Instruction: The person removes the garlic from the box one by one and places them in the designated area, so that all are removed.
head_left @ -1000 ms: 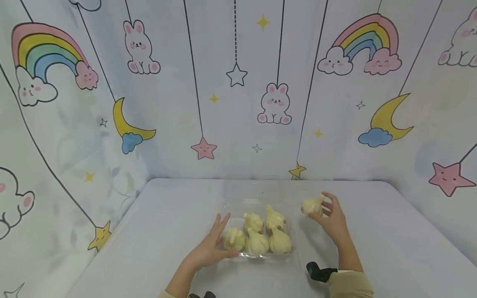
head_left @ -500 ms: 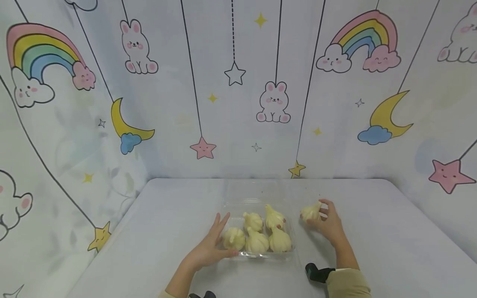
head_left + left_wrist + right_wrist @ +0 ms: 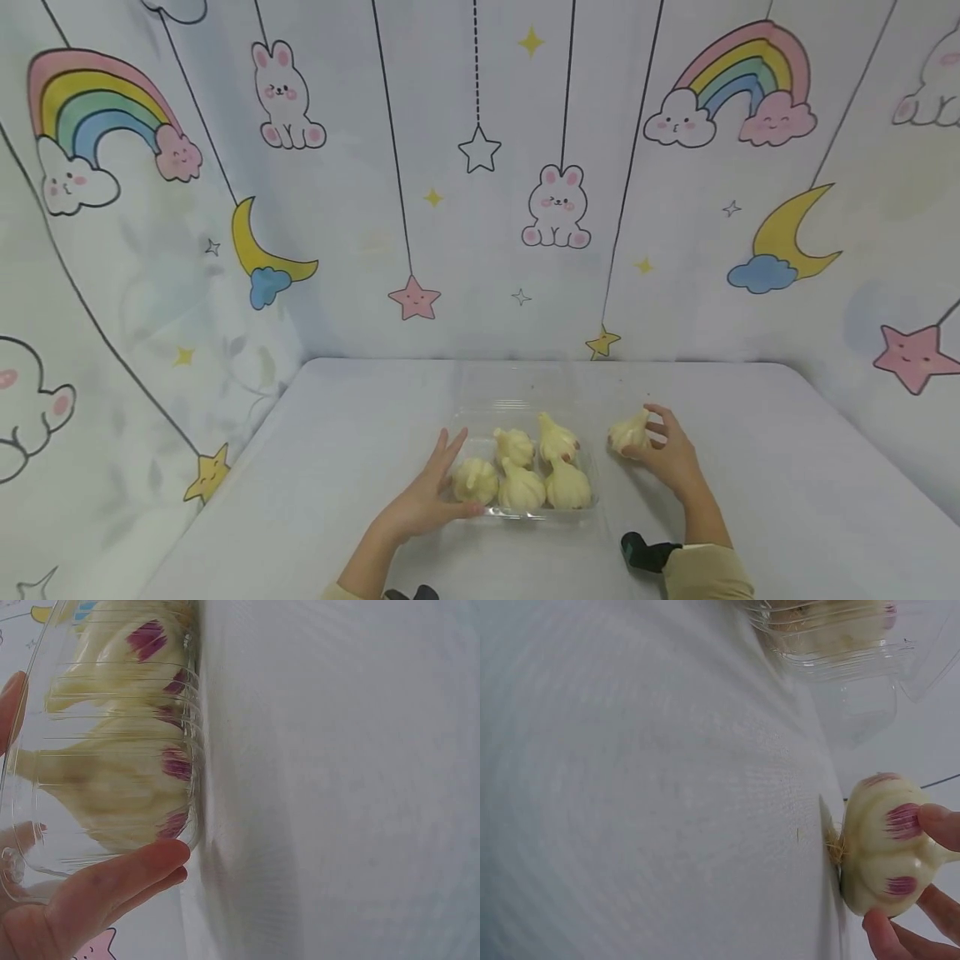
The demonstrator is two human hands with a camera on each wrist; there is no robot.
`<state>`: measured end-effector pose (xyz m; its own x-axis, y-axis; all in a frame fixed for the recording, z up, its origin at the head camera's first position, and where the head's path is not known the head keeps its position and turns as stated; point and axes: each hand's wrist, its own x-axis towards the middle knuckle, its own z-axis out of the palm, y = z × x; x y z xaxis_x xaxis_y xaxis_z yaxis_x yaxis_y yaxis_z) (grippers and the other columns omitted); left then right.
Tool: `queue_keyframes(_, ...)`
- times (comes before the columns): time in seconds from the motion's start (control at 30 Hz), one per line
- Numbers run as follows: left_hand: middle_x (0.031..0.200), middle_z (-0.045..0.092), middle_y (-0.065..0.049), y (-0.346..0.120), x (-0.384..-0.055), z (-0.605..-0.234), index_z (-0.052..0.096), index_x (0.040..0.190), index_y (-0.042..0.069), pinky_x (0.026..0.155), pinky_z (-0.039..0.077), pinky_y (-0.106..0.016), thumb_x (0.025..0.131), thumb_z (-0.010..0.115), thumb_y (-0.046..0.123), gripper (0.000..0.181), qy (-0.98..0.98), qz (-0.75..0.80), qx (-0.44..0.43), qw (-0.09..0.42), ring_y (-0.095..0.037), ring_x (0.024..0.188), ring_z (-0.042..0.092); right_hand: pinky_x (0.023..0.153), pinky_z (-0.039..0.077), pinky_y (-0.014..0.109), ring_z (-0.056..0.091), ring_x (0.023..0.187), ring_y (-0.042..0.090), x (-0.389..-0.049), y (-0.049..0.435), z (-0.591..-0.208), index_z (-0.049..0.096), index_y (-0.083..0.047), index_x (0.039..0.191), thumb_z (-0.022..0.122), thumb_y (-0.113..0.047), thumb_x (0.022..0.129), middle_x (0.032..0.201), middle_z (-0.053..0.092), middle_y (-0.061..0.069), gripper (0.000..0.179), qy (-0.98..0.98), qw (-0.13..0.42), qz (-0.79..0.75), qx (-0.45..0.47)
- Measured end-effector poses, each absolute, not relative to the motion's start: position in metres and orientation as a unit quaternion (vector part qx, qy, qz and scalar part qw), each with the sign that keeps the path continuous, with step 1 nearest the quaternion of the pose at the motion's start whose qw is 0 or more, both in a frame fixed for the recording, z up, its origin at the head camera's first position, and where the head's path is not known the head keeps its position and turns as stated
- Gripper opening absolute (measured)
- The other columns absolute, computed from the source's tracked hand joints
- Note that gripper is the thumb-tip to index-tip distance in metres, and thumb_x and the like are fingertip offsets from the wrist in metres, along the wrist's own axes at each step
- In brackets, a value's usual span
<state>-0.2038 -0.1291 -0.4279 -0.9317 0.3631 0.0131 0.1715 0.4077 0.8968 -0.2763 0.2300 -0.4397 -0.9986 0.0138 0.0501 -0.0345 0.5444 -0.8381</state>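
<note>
A clear plastic clamshell box [image 3: 534, 514] holds several pale garlic bulbs [image 3: 522, 489] with purple marks. My left hand [image 3: 425, 497] spreads its straight fingers against the box's left side, the thumb along its front edge. Close up in the left wrist view, fingertips [image 3: 169, 853] press the clear wall, with garlic behind it. Right of the box, my right hand [image 3: 670, 450] holds one more garlic bulb [image 3: 627, 435] between thumb and fingers. The right wrist view shows that bulb [image 3: 885, 855] with its root end down, roots at the white tabletop.
The clear lid [image 3: 513, 385] lies folded back behind the box. A white table [image 3: 352, 417] runs up to a cloth backdrop [image 3: 420, 108] printed with rabbits, stars and rainbows. Dark wrist-camera pieces [image 3: 645, 553] sit by the forearms.
My right hand has lowered the garlic bulb a little onto or close to the table, right of the box. The left hand stays at the box; the head view shifts slightly.
</note>
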Motion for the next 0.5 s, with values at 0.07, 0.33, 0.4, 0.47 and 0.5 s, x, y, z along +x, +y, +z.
queue_keyframes(0.07,0.147,-0.017,-0.024,-0.1283,-0.2041,-0.4281,0.006,0.148,0.024,0.095,0.027,-0.066,0.075,0.074,0.028,0.1,0.834,0.52,0.164,0.09,-0.055,0.12,0.032,0.089,0.042,0.057,0.039,0.116,0.053,-0.2758,0.2312,-0.4387,0.021,-0.006,0.142,0.071,-0.02,0.079,0.133,0.034,0.035,0.082,-0.88,0.024,0.473,0.005)
queue_keyframes(0.33,0.147,-0.017,-0.025,-0.1273,-0.2057,-0.4289,0.006,0.148,0.024,0.096,0.028,-0.064,0.075,0.074,0.028,0.1,0.834,0.518,0.167,0.093,-0.054,0.121,0.031,0.09,0.041,0.057,0.038,0.116,0.053,-0.2744,0.229,-0.4354,0.017,-0.006,0.145,0.071,-0.025,0.081,0.134,0.033,0.035,0.086,-0.886,0.018,0.463,0.01)
queue_keyframes(0.4,0.147,-0.018,-0.025,-0.1281,-0.2052,-0.4282,0.006,0.148,0.025,0.096,0.028,-0.064,0.075,0.074,0.027,0.1,0.835,0.517,0.165,0.093,-0.054,0.121,0.031,0.09,0.041,0.058,0.039,0.116,0.053,-0.2744,0.2274,-0.4351,0.016,-0.006,0.145,0.07,-0.025,0.081,0.134,0.033,0.034,0.086,-0.888,0.018,0.459,0.012)
queue_keyframes(0.47,0.147,-0.018,-0.025,-0.1289,-0.2042,-0.4268,0.006,0.148,0.025,0.095,0.028,-0.064,0.075,0.074,0.027,0.1,0.836,0.516,0.164,0.092,-0.055,0.121,0.031,0.089,0.04,0.059,0.039,0.115,0.054,-0.2748,0.226,-0.4338,0.015,-0.006,0.145,0.069,-0.025,0.082,0.134,0.033,0.035,0.085,-0.892,0.019,0.451,0.016)
queue_keyframes(0.5,0.147,-0.018,-0.025,-0.1293,-0.2039,-0.4263,0.006,0.148,0.025,0.095,0.028,-0.064,0.075,0.074,0.026,0.1,0.836,0.516,0.162,0.092,-0.054,0.121,0.031,0.089,0.04,0.059,0.039,0.115,0.054,-0.2746,0.2255,-0.4334,0.015,-0.006,0.145,0.069,-0.024,0.082,0.134,0.033,0.035,0.085,-0.893,0.02,0.449,0.017)
